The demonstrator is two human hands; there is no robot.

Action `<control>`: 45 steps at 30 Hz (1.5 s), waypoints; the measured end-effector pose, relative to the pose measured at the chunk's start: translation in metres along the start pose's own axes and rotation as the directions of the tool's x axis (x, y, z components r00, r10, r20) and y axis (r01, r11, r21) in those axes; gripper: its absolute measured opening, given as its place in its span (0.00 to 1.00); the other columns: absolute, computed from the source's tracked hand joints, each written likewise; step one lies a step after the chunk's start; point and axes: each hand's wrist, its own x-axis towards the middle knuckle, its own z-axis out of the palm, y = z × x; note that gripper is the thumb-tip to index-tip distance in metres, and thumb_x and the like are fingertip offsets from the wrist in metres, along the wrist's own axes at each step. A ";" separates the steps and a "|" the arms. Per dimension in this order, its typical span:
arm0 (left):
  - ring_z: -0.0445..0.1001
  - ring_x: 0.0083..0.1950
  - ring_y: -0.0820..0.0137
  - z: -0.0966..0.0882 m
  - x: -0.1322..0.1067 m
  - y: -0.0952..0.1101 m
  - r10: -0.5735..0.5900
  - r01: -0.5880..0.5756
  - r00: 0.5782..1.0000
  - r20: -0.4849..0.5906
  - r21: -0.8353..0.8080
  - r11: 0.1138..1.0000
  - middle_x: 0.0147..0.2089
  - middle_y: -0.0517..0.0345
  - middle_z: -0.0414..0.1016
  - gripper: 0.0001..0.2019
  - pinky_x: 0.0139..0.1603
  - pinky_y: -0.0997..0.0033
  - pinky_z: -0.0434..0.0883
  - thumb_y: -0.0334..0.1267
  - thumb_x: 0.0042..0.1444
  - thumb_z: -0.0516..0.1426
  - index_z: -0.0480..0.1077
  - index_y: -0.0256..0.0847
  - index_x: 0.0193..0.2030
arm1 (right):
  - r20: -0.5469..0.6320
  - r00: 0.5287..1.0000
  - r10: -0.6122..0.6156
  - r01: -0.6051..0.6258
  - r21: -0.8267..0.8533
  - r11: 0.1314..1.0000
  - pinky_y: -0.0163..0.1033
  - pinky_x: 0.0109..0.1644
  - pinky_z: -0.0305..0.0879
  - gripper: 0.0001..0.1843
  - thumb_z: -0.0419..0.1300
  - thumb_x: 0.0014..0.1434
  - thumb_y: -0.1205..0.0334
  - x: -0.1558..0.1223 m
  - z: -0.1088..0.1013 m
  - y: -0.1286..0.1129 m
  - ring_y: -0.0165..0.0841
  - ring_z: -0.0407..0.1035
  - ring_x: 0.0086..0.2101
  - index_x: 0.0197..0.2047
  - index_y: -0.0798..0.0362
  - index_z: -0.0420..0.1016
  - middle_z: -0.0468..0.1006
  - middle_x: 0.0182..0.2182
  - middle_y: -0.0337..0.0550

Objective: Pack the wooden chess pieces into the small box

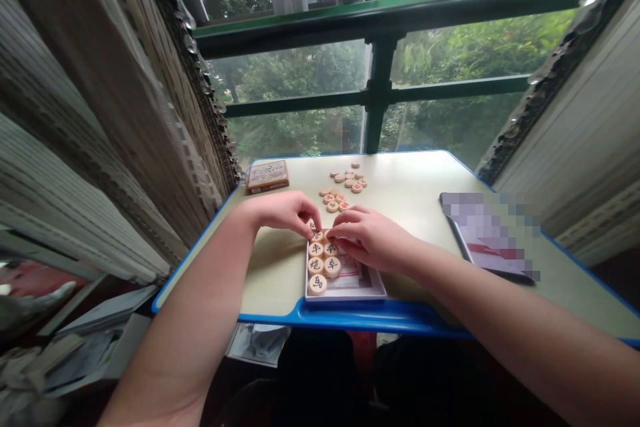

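Left grip (283, 212) pinching a wooden xiangqi piece (313, 225) at the far end of the shallow box (345, 297), right grip (370, 238) just beside it, fingers bunched, hold unclear; loose pieces (333, 207) lie beyond on the tabletop (400, 187).

Head camera faces forward, down over desk (415, 213)

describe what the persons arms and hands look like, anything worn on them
The left hand and right hand are bare, with no gloves. The left forearm and right forearm are bare too, with no sleeve showing. No watch, bracelet, ring, cable or marking can be seen on either arm.
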 end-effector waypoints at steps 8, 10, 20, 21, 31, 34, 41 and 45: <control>0.57 0.26 0.76 0.000 -0.001 0.002 -0.004 0.004 1.000 -0.018 0.009 1.000 0.22 0.64 0.60 0.19 0.26 0.76 0.53 0.46 0.42 0.63 0.77 0.37 0.40 | -0.009 1.000 -0.003 0.003 0.002 1.000 0.42 0.45 0.66 0.13 0.54 0.59 0.68 0.000 0.001 -0.001 0.36 0.67 0.40 0.43 0.52 0.79 0.77 0.38 0.48; 0.57 0.25 0.76 0.000 -0.001 0.003 0.000 0.001 1.000 -0.021 0.014 1.000 0.22 0.65 0.59 0.19 0.26 0.75 0.53 0.47 0.41 0.63 0.77 0.37 0.39 | -0.008 1.000 -0.010 0.010 0.001 1.000 0.42 0.45 0.66 0.13 0.54 0.59 0.67 0.000 0.001 -0.001 0.35 0.67 0.39 0.44 0.52 0.78 0.77 0.38 0.48; 0.56 0.25 0.77 -0.001 -0.001 0.001 0.017 -0.017 1.000 0.004 0.008 1.000 0.21 0.65 0.59 0.21 0.26 0.75 0.53 0.48 0.42 0.63 0.77 0.37 0.41 | -0.015 1.000 -0.017 0.017 0.007 1.000 0.42 0.45 0.66 0.14 0.53 0.60 0.68 0.000 0.001 -0.001 0.35 0.67 0.39 0.44 0.53 0.77 0.77 0.39 0.48; 0.56 0.25 0.77 -0.001 -0.001 0.001 0.019 -0.019 1.000 0.005 0.007 1.000 0.21 0.65 0.58 0.21 0.26 0.75 0.52 0.48 0.43 0.63 0.76 0.37 0.42 | -0.013 1.000 -0.017 0.017 0.006 1.000 0.42 0.45 0.66 0.14 0.53 0.60 0.68 0.000 0.000 -0.001 0.35 0.67 0.39 0.44 0.53 0.77 0.77 0.39 0.48; 0.56 0.25 0.77 -0.001 -0.001 -0.001 0.035 -0.035 0.999 0.009 -0.035 0.999 0.22 0.65 0.56 0.22 0.26 0.75 0.52 0.51 0.43 0.63 0.76 0.36 0.40 | -0.006 0.993 -0.116 0.116 0.062 0.991 0.46 0.46 0.64 0.13 0.57 0.57 0.58 -0.002 -0.013 -0.016 0.37 0.65 0.39 0.43 0.53 0.76 0.75 0.38 0.50; 0.56 0.25 0.76 -0.001 0.000 -0.001 0.028 -0.028 1.000 0.007 -0.030 0.999 0.22 0.65 0.57 0.22 0.26 0.76 0.52 0.51 0.42 0.63 0.76 0.36 0.39 | 0.053 0.988 -0.145 0.140 0.088 0.986 0.46 0.45 0.64 0.17 0.62 0.52 0.55 -0.003 -0.014 -0.021 0.38 0.65 0.40 0.44 0.53 0.76 0.74 0.40 0.50; 0.55 0.25 0.77 -0.001 0.000 0.000 0.032 -0.032 0.999 0.002 -0.061 0.998 0.22 0.65 0.56 0.22 0.26 0.76 0.52 0.51 0.43 0.62 0.75 0.34 0.39 | 0.067 0.994 -0.081 0.076 0.065 0.995 0.46 0.44 0.65 0.23 0.63 0.50 0.56 -0.004 -0.006 -0.018 0.38 0.64 0.40 0.49 0.53 0.72 0.72 0.42 0.50; 0.56 0.26 0.77 0.000 0.000 0.002 0.023 -0.023 1.000 -0.006 -0.051 0.998 0.23 0.64 0.58 0.20 0.26 0.76 0.52 0.50 0.44 0.62 0.75 0.34 0.36 | 0.073 0.995 -0.066 0.062 0.051 0.997 0.47 0.45 0.64 0.25 0.64 0.49 0.56 -0.004 -0.004 -0.018 0.39 0.64 0.40 0.51 0.53 0.71 0.71 0.42 0.51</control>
